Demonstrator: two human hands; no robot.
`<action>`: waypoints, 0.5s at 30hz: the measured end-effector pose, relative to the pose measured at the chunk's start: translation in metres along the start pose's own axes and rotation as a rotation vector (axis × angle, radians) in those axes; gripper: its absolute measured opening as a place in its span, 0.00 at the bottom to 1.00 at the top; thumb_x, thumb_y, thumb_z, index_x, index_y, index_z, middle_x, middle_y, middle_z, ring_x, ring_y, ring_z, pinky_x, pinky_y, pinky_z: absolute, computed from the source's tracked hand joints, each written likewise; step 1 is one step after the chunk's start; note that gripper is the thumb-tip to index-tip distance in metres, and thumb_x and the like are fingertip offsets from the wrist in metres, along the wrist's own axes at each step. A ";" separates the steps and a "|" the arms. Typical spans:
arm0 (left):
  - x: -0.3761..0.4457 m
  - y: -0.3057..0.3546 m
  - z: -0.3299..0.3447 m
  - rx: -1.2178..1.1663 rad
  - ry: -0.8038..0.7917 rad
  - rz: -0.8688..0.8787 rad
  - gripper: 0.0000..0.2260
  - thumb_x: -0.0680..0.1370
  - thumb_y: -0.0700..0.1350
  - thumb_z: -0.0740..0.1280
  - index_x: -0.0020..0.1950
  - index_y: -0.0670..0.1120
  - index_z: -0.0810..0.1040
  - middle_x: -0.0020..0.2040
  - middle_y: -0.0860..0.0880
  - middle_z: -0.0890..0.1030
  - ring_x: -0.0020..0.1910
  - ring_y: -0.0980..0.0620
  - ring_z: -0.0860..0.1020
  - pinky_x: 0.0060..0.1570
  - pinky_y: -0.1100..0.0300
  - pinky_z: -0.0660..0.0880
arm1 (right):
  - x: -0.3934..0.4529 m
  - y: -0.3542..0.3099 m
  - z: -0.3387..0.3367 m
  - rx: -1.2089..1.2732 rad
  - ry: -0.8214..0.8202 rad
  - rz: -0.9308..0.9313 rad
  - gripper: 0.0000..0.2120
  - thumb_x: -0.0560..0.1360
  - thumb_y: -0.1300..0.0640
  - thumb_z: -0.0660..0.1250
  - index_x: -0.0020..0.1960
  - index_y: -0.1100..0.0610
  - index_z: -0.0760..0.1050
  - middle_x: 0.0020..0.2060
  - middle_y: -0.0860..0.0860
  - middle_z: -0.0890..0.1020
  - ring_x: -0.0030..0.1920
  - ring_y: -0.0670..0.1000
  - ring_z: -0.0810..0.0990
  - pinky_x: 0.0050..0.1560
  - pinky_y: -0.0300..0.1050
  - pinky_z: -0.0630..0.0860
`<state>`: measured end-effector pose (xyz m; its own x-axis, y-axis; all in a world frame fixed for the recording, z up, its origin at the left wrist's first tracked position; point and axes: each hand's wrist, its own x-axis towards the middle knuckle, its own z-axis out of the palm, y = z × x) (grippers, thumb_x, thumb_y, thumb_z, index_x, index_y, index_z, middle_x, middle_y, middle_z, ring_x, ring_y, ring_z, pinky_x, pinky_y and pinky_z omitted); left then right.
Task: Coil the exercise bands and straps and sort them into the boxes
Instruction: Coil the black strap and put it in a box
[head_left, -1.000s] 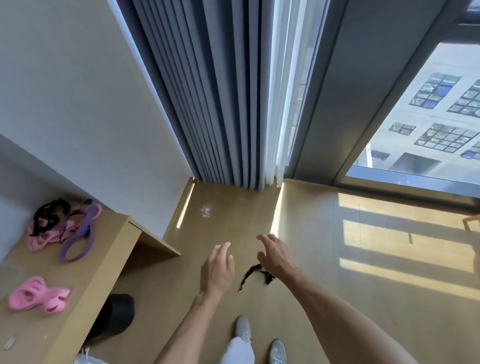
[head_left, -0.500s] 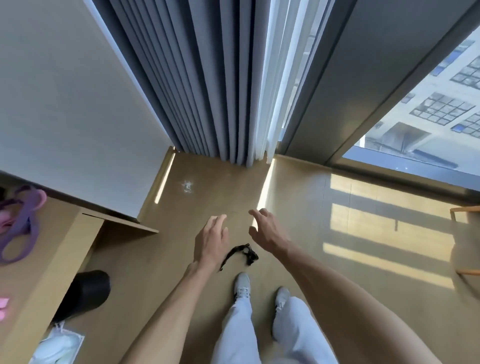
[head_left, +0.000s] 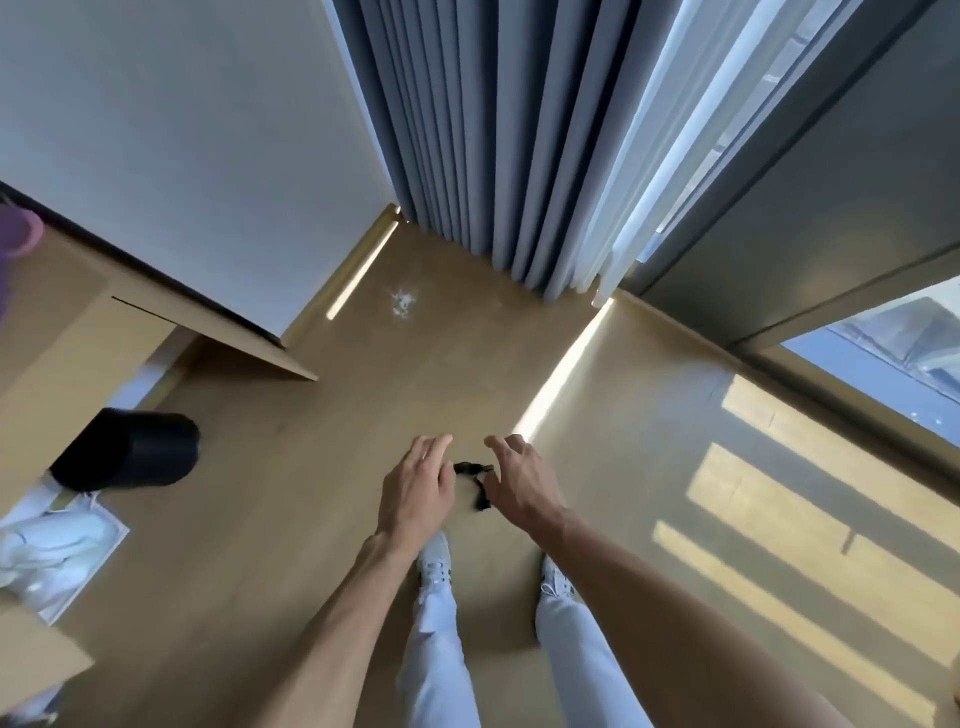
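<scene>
A strap (head_left: 475, 486) lies on the floor (head_left: 332, 499) between the left hand (head_left: 418, 491) and right hand (head_left: 517, 486), ahead of 2 shoes (head_left: 435, 564)

A small black strap (head_left: 475, 483) lay crumpled on the tan floor (head_left: 322, 519), just ahead of a pair of white shoes (head_left: 435, 564) and pale trouser legs (head_left: 439, 654). The left hand (head_left: 415, 493) and right hand (head_left: 519, 486) reached down on either side of it, fingers spread and relaxed, neither plainly touching it. Left of them stood a wooden desk (head_left: 67, 353), with a purple band (head_left: 18, 239) at its far edge. A black cylinder (head_left: 130, 457) lay beneath the desk, beside white shoes on a sheet (head_left: 52, 551). Grey curtains (head_left: 493, 145) hung ahead, with a window (head_left: 893, 364) at right throwing sunlit bars across the floor.
</scene>
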<state>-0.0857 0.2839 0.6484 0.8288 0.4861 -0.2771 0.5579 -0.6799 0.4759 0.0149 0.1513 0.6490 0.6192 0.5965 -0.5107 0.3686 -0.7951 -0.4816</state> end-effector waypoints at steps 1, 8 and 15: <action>0.001 -0.005 0.013 0.004 -0.010 -0.010 0.16 0.80 0.39 0.65 0.68 0.44 0.77 0.59 0.47 0.80 0.53 0.44 0.80 0.48 0.54 0.75 | 0.007 0.010 0.010 0.006 -0.008 0.005 0.24 0.76 0.57 0.63 0.72 0.55 0.69 0.62 0.57 0.76 0.60 0.60 0.76 0.55 0.48 0.73; 0.033 -0.075 0.127 0.035 -0.044 -0.006 0.16 0.79 0.39 0.66 0.66 0.44 0.77 0.57 0.47 0.80 0.51 0.45 0.81 0.46 0.55 0.76 | 0.072 0.088 0.100 0.011 -0.035 0.064 0.24 0.76 0.57 0.63 0.72 0.55 0.68 0.62 0.56 0.75 0.61 0.59 0.75 0.51 0.49 0.75; 0.095 -0.169 0.288 0.046 -0.106 0.021 0.16 0.80 0.39 0.64 0.67 0.44 0.77 0.60 0.47 0.79 0.51 0.43 0.80 0.47 0.51 0.77 | 0.167 0.175 0.239 -0.040 -0.074 0.077 0.26 0.76 0.61 0.62 0.74 0.56 0.66 0.65 0.57 0.73 0.61 0.59 0.75 0.51 0.52 0.78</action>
<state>-0.0888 0.2871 0.3009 0.8388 0.4126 -0.3552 0.5398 -0.7152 0.4440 0.0176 0.1380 0.3092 0.5944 0.5389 -0.5968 0.3504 -0.8416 -0.4110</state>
